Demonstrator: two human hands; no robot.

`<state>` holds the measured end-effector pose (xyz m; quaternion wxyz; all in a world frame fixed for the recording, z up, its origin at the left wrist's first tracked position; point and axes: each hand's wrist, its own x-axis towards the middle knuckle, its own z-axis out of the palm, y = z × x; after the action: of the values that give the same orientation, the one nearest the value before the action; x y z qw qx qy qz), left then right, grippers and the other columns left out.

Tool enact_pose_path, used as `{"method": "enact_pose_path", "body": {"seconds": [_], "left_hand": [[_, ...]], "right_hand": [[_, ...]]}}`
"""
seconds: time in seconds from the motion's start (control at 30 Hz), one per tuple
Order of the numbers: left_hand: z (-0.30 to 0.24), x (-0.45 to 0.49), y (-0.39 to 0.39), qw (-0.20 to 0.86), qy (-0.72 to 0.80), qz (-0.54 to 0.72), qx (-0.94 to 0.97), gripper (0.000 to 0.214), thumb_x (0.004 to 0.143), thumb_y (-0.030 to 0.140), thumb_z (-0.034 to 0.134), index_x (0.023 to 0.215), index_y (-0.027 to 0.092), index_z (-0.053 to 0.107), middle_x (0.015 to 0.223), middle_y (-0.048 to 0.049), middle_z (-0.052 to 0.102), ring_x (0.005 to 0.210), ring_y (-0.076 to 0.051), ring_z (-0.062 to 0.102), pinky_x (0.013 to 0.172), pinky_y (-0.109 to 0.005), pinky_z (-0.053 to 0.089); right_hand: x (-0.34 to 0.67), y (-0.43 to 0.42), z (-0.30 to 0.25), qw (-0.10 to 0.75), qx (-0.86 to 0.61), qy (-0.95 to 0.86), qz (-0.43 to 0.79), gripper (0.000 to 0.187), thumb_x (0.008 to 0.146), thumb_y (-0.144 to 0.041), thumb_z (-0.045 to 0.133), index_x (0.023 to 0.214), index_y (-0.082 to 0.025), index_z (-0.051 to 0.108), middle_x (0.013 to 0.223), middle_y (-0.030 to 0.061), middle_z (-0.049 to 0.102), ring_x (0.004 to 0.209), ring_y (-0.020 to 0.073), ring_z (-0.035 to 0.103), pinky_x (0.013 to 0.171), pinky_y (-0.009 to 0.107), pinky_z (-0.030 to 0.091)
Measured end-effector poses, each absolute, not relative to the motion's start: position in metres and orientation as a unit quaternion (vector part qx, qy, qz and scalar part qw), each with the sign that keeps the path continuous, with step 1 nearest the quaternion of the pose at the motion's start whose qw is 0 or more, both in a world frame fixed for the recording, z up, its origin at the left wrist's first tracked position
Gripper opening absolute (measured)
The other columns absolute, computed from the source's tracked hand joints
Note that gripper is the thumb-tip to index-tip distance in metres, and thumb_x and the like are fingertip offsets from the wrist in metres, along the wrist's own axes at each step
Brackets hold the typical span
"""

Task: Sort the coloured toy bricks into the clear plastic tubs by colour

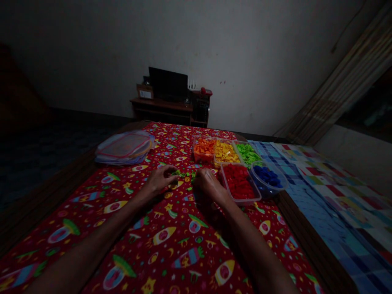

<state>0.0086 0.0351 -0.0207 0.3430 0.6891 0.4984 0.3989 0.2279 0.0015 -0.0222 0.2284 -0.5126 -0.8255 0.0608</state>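
My left hand rests on the red patterned cloth, thumb and forefinger curled around a small green plastic piece. Across a narrow gap, my right hand has its fingers pinched together at another small green piece, partly hidden by the fingertips. Between both hands lie a few more little green pieces; their exact shape is too small and dark to make out. Just right of my right hand stands a clear tub full of red pieces.
Behind it are tubs of orange pieces, yellow pieces and green pieces. A round tub holds blue pieces. Stacked clear lids lie at left. A desk with a monitor stands by the wall.
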Motion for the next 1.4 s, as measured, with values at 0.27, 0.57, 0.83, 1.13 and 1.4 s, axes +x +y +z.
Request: {"method": "enact_pose_path", "body": {"seconds": [0.27,0.57,0.83,1.13,1.4], "left_hand": [[0.002,0.014,0.011,0.539,0.5,0.448,0.509,0.047,0.062,0.044,0.078,0.098,0.019,0.06,0.072,0.0002,0.067,0.058,-0.015,0.065,0.05,-0.025,0.051],[-0.003,0.011,0.013,0.523,0.495,0.431,0.544,0.045,0.065,0.046,0.075,0.097,0.019,0.059,0.076,-0.0017,0.069,0.065,-0.018,0.067,0.057,-0.03,0.056],[-0.004,0.023,0.017,0.323,0.465,0.415,0.712,0.028,0.066,0.038,0.067,0.087,0.019,0.067,0.091,-0.0053,0.073,0.085,-0.023,0.067,0.079,-0.037,0.054],[-0.007,0.028,0.009,0.232,0.44,0.407,0.766,0.044,0.078,0.04,0.058,0.117,0.02,0.062,0.118,-0.0087,0.068,0.102,-0.026,0.065,0.092,-0.041,0.05],[-0.011,0.017,0.017,0.136,0.433,0.428,0.782,0.037,0.087,0.033,0.043,0.117,0.02,0.061,0.118,-0.0081,0.067,0.104,-0.023,0.064,0.093,-0.039,0.05]], "right_hand": [[0.215,0.009,-0.035,0.232,-0.485,-0.837,0.097,0.025,0.085,-0.009,0.049,0.108,-0.016,0.057,0.096,0.0076,0.06,0.09,0.0174,0.052,0.081,0.029,0.041],[0.212,0.017,-0.001,0.433,-0.53,-0.592,0.426,0.012,0.081,-0.026,0.056,0.09,-0.018,0.058,0.074,-0.0015,0.062,0.061,0.0124,0.059,0.058,0.023,0.045],[0.193,0.012,0.002,0.426,-0.417,-0.348,0.724,0.018,0.085,-0.032,0.06,0.076,-0.017,0.055,0.067,-0.0018,0.06,0.063,0.01,0.06,0.067,0.024,0.052],[0.183,0.006,0.005,0.446,-0.387,-0.27,0.761,0.012,0.082,-0.025,0.067,0.078,-0.017,0.058,0.068,-0.0043,0.06,0.061,0.0067,0.057,0.067,0.021,0.052],[0.204,0.016,0.018,0.497,-0.392,-0.34,0.695,0.026,0.058,-0.02,0.082,0.074,-0.016,0.062,0.066,-0.0031,0.064,0.061,0.0088,0.061,0.06,0.019,0.05]]}}
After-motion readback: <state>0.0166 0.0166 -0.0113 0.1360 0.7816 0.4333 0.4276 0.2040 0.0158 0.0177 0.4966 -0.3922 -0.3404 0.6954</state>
